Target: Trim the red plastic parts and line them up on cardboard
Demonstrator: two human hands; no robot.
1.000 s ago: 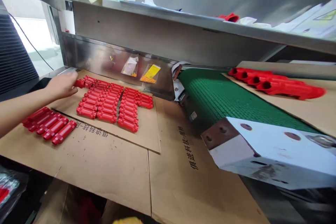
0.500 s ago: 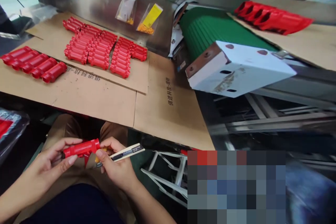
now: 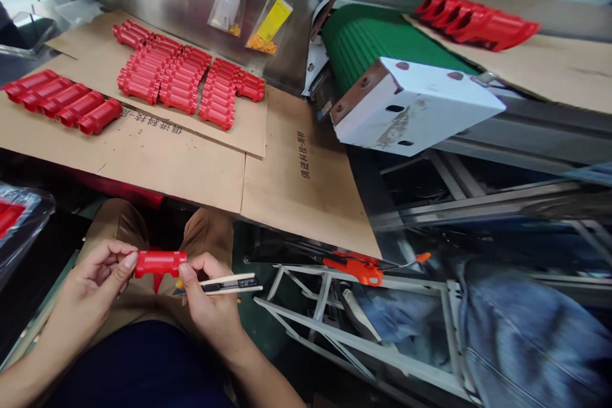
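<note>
Above my lap, a short red plastic tube (image 3: 160, 264) with ribbed, collared ends lies roughly level between my hands. My left hand (image 3: 95, 284) is closed on its left end with thumb and fingers. My right hand (image 3: 211, 303) grips a slim utility knife (image 3: 234, 284) with a pale handle, and its thumb and fingers also touch the tube's right end. The knife's handle points right; its blade end is mostly hidden by my fingers. A bit of yellow shows beside my right thumb, too small to name.
Red tubes (image 3: 182, 80) stand in rows on cardboard (image 3: 201, 172), with several more tubes (image 3: 62, 102) at the left. Two small bags (image 3: 269, 27) lie behind. A green conveyor belt (image 3: 358, 38) with a white end bracket (image 3: 411, 108) is right; another person's denim-covered leg (image 3: 530, 331) is below.
My hands have levelled the red tube and shifted it slightly right; my left fingers now pinch nearer its end. The knife handle has tilted flatter. The whole view has shifted slightly.
</note>
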